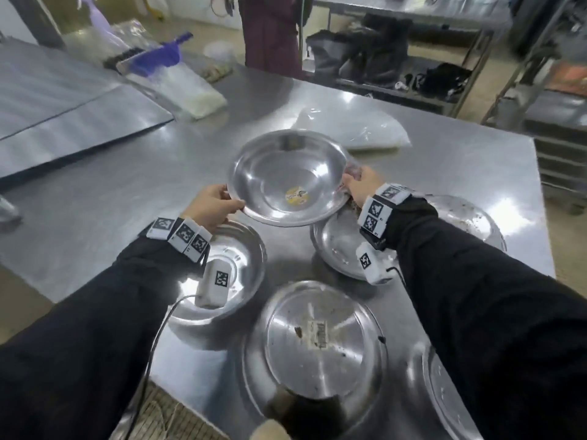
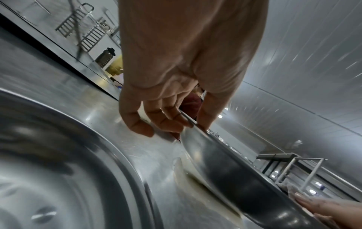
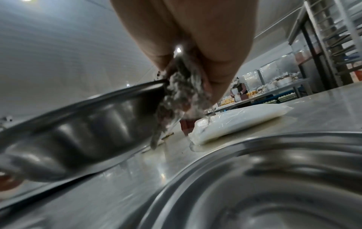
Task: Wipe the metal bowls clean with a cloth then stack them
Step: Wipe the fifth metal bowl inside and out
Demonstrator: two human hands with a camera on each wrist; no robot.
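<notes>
A shiny metal bowl (image 1: 286, 176) with a yellow sticker inside is held above the steel table (image 1: 127, 185), tilted toward me. My left hand (image 1: 216, 203) pinches its near left rim (image 2: 188, 122), thumb on top. My right hand (image 1: 362, 185) grips the right rim together with a grey, dirty cloth (image 3: 182, 93). Below lie other bowls: one upright under my left wrist (image 1: 241, 265), one under my right wrist (image 1: 336, 246), an upturned one with a worn label (image 1: 314, 344) near me, and a soiled one (image 1: 470, 217) at right.
Two clear plastic bags of white stuff lie on the table, one behind the bowl (image 1: 352, 128) and one at back left (image 1: 181, 87), with a purple brush (image 1: 155, 55). A person in maroon (image 1: 270, 33) stands beyond the table. Metal shelving (image 1: 413, 58) is at the back right.
</notes>
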